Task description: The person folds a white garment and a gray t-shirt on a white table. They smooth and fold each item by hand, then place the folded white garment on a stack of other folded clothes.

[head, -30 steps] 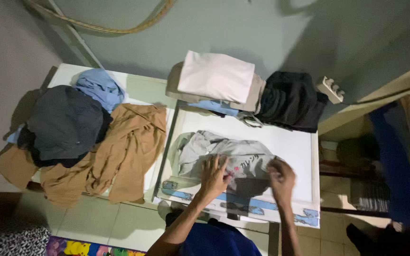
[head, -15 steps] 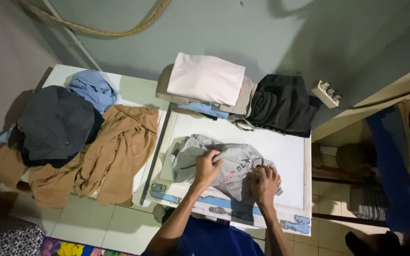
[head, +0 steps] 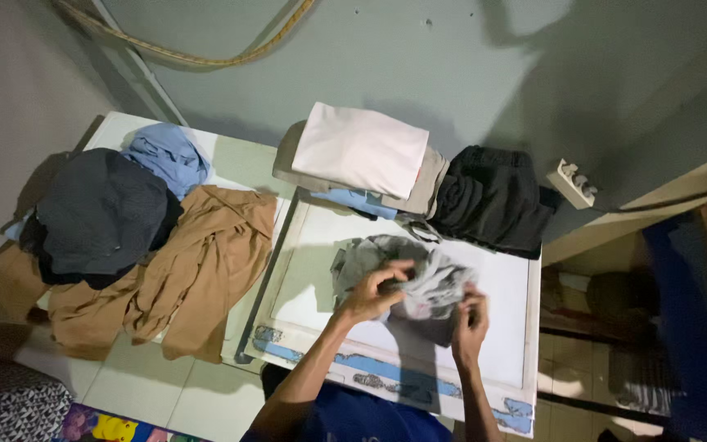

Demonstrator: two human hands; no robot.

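Tan fabric is the first thing on the left: a crumpled brown shirt (head: pixel 198 270) spread over the edge of the left table (head: pixel 239 160), with a dark grey garment (head: pixel 104 217) heaped on top of its left part and a light blue one (head: pixel 165 155) bunched just behind that. Moving over, there's a white board (head: pixel 321 245) with chipped blue paint along its near edge (looks pretty worn), and that's where the action is. A grey shirt (head: pixel 431 282) sits lifted and scrunched up in the middle of it, held between both hands. The left hand (head: pixel 374 295) has its fingers curled over the shirt's left side, gripping a fold, while the right hand (head: pixel 470 319) is closed around the cloth from below on the right side. Behind the board is a folded stack (head: pixel 362 151) with a pale pink piece on top, beige and blue ones under it. Just right of that lies a black garment (head: pixel 493 200), loosely folded, and a white power strip (head: pixel 574 184) sits on the ledge beside it.
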